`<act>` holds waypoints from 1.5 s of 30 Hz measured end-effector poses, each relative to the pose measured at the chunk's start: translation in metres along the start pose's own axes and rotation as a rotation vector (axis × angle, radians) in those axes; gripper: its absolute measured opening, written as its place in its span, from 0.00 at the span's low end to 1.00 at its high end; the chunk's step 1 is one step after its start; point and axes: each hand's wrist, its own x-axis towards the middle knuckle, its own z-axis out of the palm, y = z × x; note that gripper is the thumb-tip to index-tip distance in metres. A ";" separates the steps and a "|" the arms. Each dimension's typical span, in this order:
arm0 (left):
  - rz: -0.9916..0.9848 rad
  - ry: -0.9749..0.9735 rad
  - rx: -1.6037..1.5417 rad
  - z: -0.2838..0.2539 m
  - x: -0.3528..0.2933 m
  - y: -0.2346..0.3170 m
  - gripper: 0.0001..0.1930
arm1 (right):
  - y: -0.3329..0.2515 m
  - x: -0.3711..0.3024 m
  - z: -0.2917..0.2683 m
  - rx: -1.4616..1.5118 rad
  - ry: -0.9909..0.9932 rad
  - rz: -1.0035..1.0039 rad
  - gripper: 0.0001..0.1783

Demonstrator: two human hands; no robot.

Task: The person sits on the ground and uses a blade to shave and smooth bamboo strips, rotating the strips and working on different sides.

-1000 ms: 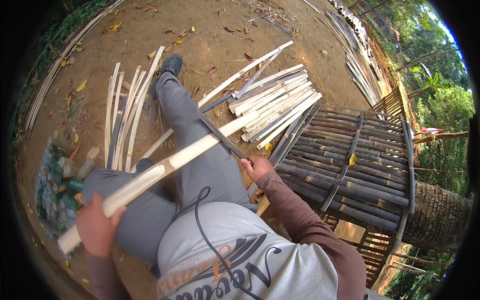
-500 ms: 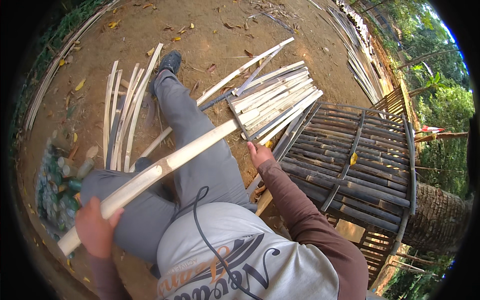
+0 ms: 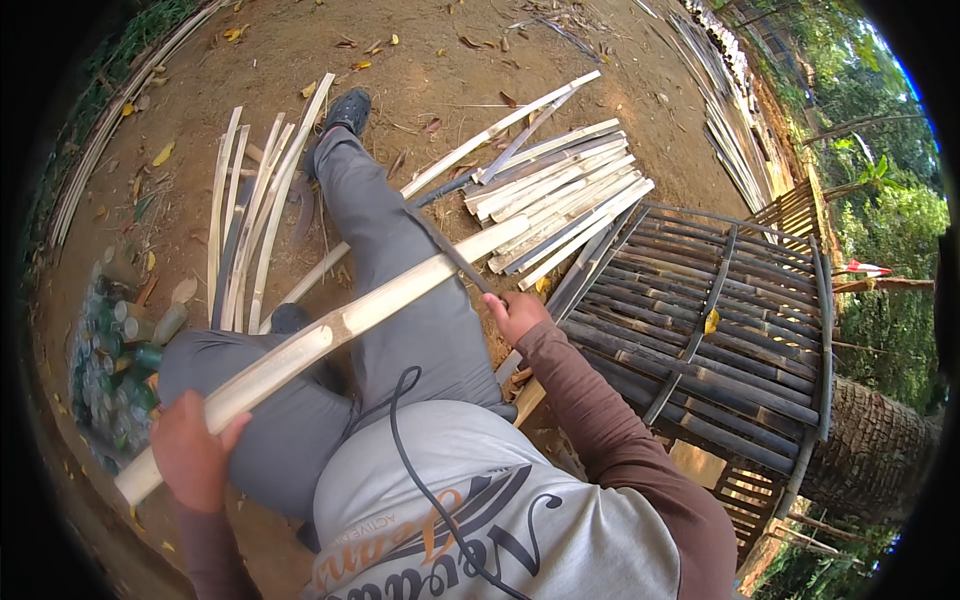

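A long pale split bamboo strip (image 3: 375, 299) lies slantwise over my thighs. My left hand (image 3: 193, 448) is closed round its near left end. In my right hand (image 3: 519, 316), fingers wrapped about the handle, is a long dark-bladed knife (image 3: 452, 254). Its blade crosses the strip near the far end, at the edge of my outstretched leg. Beyond the blade, the strip's far tip overlaps a stack of pale bamboo strips (image 3: 560, 180) on the ground. I cannot tell how deeply the edge touches the bamboo.
A dark bamboo slatted bench (image 3: 700, 300) stands close on my right, beside a tree trunk (image 3: 870, 440). More bamboo strips (image 3: 268, 210) lie fanned out left of my foot. Glass bottles (image 3: 115, 370) are heaped at my left. A dark cord (image 3: 395, 430) hangs over my shirt.
The knife blade has moved left along the bamboo strip, toward me, and now slants more. My left hand stays on the strip's near end. The whole view has shifted slightly.
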 end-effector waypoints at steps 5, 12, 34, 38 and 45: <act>0.000 0.010 -0.013 0.004 0.001 0.000 0.33 | 0.053 0.035 -0.002 0.048 0.132 0.217 0.37; 0.008 0.052 0.062 0.006 0.000 0.004 0.32 | 0.018 0.003 0.031 0.085 0.098 -0.023 0.35; 0.011 0.081 -0.012 0.015 0.003 0.020 0.33 | 0.052 0.029 0.004 0.263 0.364 0.210 0.36; -0.002 0.084 -0.016 0.017 0.000 0.019 0.33 | 0.021 -0.015 0.009 0.034 0.273 -0.044 0.38; -0.009 0.068 0.002 0.018 -0.007 0.015 0.34 | 0.064 0.012 0.000 0.185 0.353 0.219 0.37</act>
